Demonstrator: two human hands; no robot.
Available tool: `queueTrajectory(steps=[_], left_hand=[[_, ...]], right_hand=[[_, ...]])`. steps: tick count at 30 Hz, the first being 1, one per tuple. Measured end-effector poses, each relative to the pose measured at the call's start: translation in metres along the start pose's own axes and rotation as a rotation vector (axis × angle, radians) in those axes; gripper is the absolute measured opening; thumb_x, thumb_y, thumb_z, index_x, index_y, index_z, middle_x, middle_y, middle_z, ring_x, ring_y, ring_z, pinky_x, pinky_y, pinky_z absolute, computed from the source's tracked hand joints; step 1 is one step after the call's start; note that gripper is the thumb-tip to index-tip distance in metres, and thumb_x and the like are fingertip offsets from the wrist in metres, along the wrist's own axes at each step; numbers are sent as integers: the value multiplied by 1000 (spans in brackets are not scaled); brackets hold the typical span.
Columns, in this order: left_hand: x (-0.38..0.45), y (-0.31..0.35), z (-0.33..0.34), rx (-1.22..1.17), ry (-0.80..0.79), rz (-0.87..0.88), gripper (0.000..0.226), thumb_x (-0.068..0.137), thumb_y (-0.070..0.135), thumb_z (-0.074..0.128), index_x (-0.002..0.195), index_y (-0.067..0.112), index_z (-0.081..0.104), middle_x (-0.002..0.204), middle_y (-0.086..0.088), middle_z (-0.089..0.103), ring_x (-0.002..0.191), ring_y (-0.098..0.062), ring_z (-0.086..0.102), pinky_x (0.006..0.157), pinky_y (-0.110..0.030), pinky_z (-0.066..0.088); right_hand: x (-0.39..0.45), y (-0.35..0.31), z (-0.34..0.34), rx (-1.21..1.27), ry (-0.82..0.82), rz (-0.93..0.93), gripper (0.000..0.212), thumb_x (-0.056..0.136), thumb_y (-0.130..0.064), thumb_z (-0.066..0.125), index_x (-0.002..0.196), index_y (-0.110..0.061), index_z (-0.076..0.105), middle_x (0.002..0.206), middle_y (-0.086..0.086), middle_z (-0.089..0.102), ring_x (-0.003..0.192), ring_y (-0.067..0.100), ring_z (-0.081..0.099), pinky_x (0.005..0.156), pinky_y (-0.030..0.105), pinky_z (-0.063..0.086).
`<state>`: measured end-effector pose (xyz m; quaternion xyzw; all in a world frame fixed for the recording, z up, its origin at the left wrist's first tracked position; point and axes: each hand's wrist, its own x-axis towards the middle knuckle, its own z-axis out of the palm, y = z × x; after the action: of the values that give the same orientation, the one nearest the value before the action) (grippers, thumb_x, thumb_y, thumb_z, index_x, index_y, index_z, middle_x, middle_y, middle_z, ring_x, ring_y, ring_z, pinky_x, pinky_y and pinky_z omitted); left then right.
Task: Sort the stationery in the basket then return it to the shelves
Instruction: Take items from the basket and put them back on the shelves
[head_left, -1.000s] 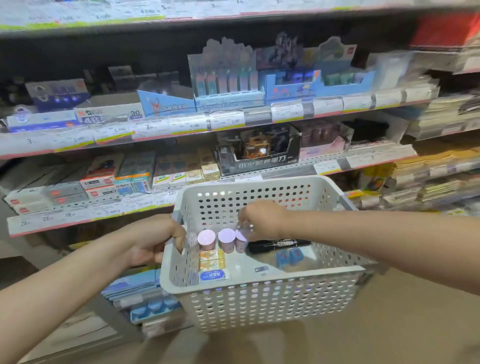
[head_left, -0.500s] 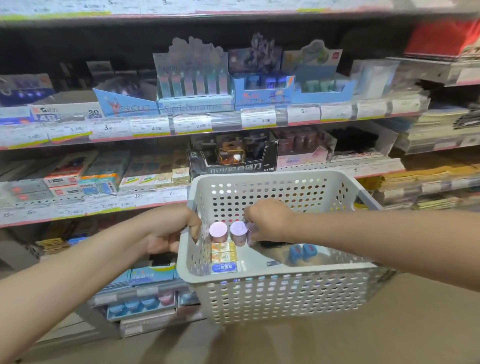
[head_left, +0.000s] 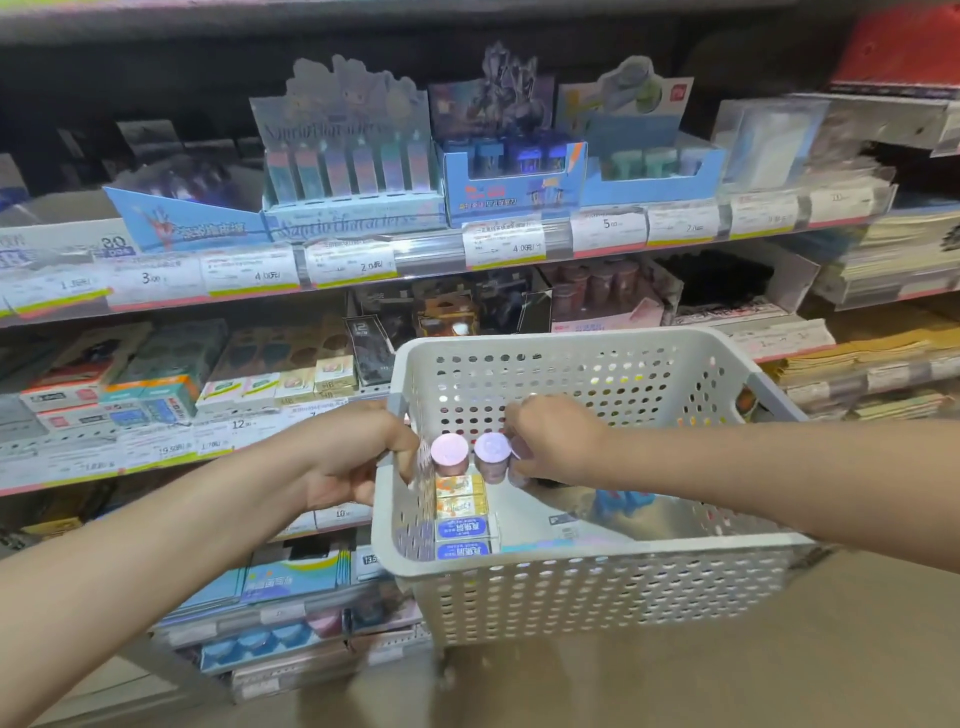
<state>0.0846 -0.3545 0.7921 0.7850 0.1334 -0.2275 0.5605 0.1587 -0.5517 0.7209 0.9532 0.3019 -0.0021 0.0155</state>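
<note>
Shelves (head_left: 363, 270): I face tiers of boxed stationery with price tags; one box on the middle tier looks to hold similar pinkish tubs, so I judge that is where these belong
Basket (head_left: 597, 587): I hold the white perforated basket up in front of the shelves; best kept level so the sorted rows don't slide
Left hand (head_left: 353, 457): fingers curled round the basket's left rim, carrying it
Right hand (head_left: 558, 441): inside the basket, fingers closed on a tub that is mostly hidden; I'd lift straight up
Small boxes (head_left: 461, 512): lined along the left wall
Pink tubs (head_left: 449, 453): two upright beside my fingers; avoid knocking them
</note>
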Motion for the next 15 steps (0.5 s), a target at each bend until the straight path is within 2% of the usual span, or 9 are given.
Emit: queueTrajectory(steps=[3, 5, 8, 11, 13, 15], left_hand=[[7, 4, 2, -1, 19, -8, 47, 41, -3, 49, 87, 3, 54, 74, -14, 46, 53, -23, 48, 39, -18, 42], [11, 8, 5, 0, 35, -6, 49, 40, -3, 49, 88, 5, 54, 73, -14, 46, 55, -23, 47, 45, -19, 41], [16, 12, 14, -5, 63, -7, 53, 40, -2, 50, 92, 7, 55, 73, -14, 47, 58, -23, 47, 55, -23, 38], [20, 16, 28, -3, 70, -23, 59, 40, -1, 51, 99, 5, 56, 72, -14, 45, 54, -23, 46, 50, -24, 37], [23, 19, 41, -14, 75, -46, 54, 40, -1, 50, 94, 3, 55, 67, -12, 42, 52, -22, 44, 51, -25, 34], [25, 23, 56, -50, 86, -66, 39, 40, -2, 50, 79, 3, 53, 61, -11, 44, 52, -22, 46, 54, -26, 38]], right_hand=[[2, 9, 2, 17, 19, -20, 31, 72, -23, 69, 82, -18, 40, 89, 10, 65, 78, 30, 61, 58, 29, 35], [3, 17, 4, 35, 19, -37, 36, 72, -25, 73, 85, -18, 40, 91, 9, 65, 79, 29, 61, 58, 29, 34], [2, 31, 3, 46, 37, -74, 36, 71, -28, 75, 92, -14, 49, 96, 9, 64, 84, 29, 61, 60, 29, 36], [-3, 48, -2, 79, 62, -109, 37, 72, -29, 73, 96, -11, 51, 99, 10, 62, 84, 30, 60, 63, 31, 40], [-9, 62, -7, 86, 74, -135, 36, 72, -29, 73, 95, -12, 50, 99, 9, 60, 83, 30, 59, 63, 32, 41], [-16, 76, -14, 71, 78, -165, 34, 74, -28, 71, 93, -13, 47, 99, 9, 58, 83, 31, 60, 62, 32, 40]])
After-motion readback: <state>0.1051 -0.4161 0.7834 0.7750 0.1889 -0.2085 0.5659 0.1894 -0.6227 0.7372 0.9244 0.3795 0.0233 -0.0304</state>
